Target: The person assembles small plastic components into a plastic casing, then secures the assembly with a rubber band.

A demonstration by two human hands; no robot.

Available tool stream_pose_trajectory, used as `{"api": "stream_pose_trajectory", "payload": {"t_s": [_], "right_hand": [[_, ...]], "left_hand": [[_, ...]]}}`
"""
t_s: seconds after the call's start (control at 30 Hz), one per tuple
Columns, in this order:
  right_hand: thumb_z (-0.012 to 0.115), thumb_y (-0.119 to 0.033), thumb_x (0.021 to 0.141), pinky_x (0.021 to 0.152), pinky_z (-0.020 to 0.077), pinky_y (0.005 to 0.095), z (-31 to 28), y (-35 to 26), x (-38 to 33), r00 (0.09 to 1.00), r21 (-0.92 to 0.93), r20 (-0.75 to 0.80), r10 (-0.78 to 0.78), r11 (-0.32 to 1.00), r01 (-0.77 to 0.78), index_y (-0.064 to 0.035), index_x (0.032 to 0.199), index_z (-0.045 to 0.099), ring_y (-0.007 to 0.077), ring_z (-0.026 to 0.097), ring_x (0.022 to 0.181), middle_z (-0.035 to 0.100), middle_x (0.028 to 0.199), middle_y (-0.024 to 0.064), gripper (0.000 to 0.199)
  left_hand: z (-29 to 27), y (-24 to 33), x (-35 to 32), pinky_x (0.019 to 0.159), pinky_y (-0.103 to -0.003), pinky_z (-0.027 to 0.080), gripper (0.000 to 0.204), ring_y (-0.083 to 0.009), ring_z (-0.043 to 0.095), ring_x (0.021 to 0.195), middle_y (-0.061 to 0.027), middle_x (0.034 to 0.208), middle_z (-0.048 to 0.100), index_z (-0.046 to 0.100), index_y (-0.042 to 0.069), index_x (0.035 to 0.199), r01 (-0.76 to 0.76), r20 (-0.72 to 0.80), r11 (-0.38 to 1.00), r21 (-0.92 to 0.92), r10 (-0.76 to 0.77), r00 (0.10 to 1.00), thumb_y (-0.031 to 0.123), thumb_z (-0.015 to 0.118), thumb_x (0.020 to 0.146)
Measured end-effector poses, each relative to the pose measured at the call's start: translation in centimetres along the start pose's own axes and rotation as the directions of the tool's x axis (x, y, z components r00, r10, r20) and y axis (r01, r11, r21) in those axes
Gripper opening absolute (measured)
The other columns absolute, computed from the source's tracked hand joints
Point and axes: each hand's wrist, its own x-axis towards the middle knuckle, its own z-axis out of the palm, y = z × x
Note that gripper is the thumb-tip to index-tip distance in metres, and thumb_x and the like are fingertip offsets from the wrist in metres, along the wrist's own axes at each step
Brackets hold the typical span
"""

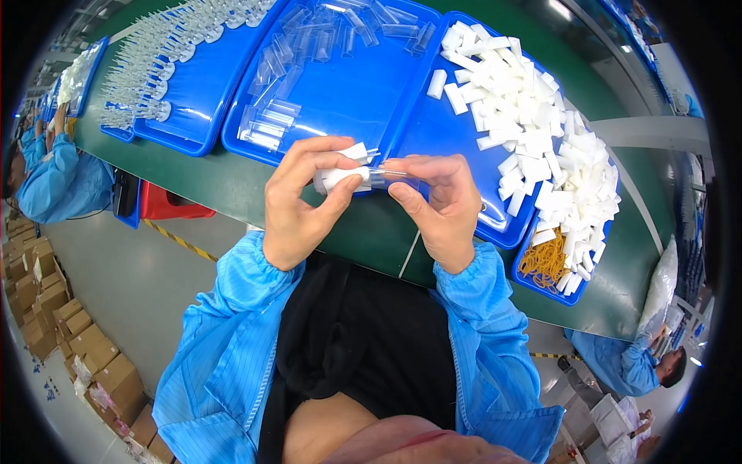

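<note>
Over the near edge of the trays, both my hands meet at one small assembly. My left hand (297,197) is closed, thumb and fingers pinching a white block (340,177); a second white block (355,152) shows between its fingers. From the left fingers a clear plastic sleeve (379,179) with thin prongs reaches across to my right hand (442,203), which pinches it between thumb and fingertips. How far the sleeve goes over the white piece is partly hidden by the fingers.
Loose clear sleeves (321,35) lie in the middle blue tray (332,100). White blocks (518,100) heap over the right tray (433,147). Yellow rubber bands (543,259) sit in a small tray. Clear pronged parts (147,77) fill the left tray. Co-workers (66,178) sit along the green table (185,182).
</note>
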Motion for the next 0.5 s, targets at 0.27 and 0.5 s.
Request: {"api": "stream_pose_trajectory", "payload": {"t_s": [0.27, 0.5], "right_hand": [[0.073, -0.002, 0.090, 0.092, 0.0545, 0.0338, 0.91, -0.17, -0.09, 0.984, 0.084, -0.138, 0.112, 0.991, -0.101, 0.0003, 0.112, 0.053, 0.0221, 0.068, 0.104, 0.069, 0.111, 0.0190, 0.030], [0.072, -0.002, 0.092, 0.091, 0.0546, 0.0325, 0.31, -0.01, 0.21, 0.986, 0.055, -0.114, 0.121, 0.992, -0.115, 0.0015, 0.113, 0.053, 0.0210, 0.068, 0.102, 0.070, 0.110, 0.0186, 0.028]], "left_hand": [[-0.29, -0.32, 0.00, 0.088, -0.034, 0.052, 0.018, -0.0256, 0.066, 0.107, -0.0131, 0.119, 0.066, 0.071, 0.004, 0.099, -0.034, 0.071, 0.999, -0.009, 0.035, 0.997, 0.001, 0.076, 0.082], [-0.34, -0.19, 0.05, 0.089, -0.035, 0.052, 0.020, -0.0270, 0.065, 0.109, -0.0137, 0.122, 0.065, 0.072, 0.004, 0.101, -0.036, 0.091, 0.999, 0.018, 0.034, 0.995, 0.001, 0.077, 0.082]]}}
